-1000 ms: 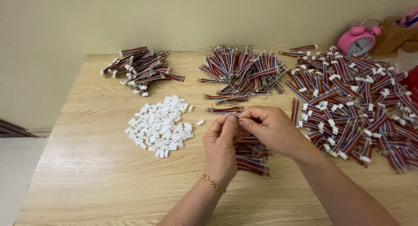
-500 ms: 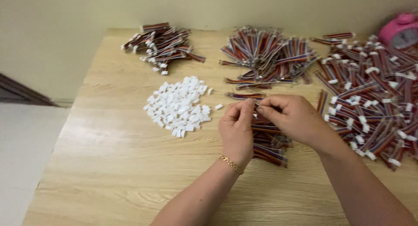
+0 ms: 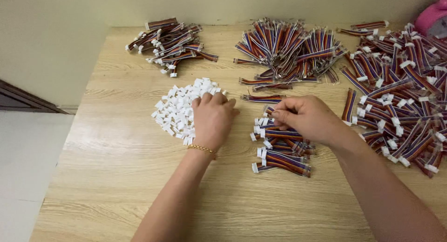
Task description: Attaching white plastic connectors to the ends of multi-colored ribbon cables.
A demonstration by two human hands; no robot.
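Left hand (image 3: 212, 118) now apart — on connector pile (image 3: 174, 109).

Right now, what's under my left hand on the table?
The left hand rests on a pile of small white plastic connector housings. The housings directly beneath the palm are covered, so whether the fingers grip one cannot be seen.

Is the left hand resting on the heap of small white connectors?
Yes, the left hand lies palm down on the right edge of the heap of white connectors on the wooden table.
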